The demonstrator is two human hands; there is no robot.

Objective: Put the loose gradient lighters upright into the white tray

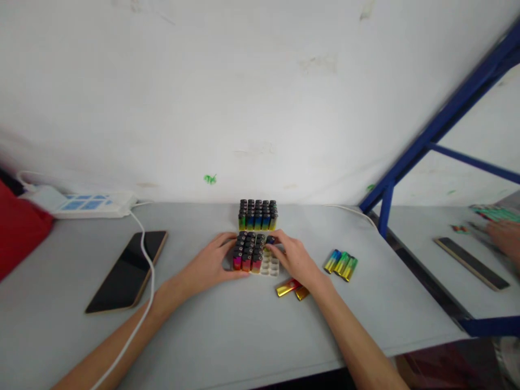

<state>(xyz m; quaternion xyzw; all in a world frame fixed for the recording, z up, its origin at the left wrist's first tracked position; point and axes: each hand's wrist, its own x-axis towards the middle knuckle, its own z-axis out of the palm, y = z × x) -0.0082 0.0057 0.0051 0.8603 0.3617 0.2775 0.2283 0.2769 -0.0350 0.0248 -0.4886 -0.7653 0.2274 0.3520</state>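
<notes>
On the grey surface (227, 336), the left hand (207, 265) curves fingers and thumb around the left end of a white tray (270, 273) partly filled with upright, dark-topped batteries (247, 252). The right hand (296, 259) pinches a single battery (270, 239) at the tray's right side, by the bare slots. Another block of batteries (259, 215) stands behind. Red-and-gold batteries (287, 287) lie near the right wrist; three blue, green and gold ones (341, 264) lie farther right. A white cable (149, 260) crosses a dark phone (125, 271).
</notes>
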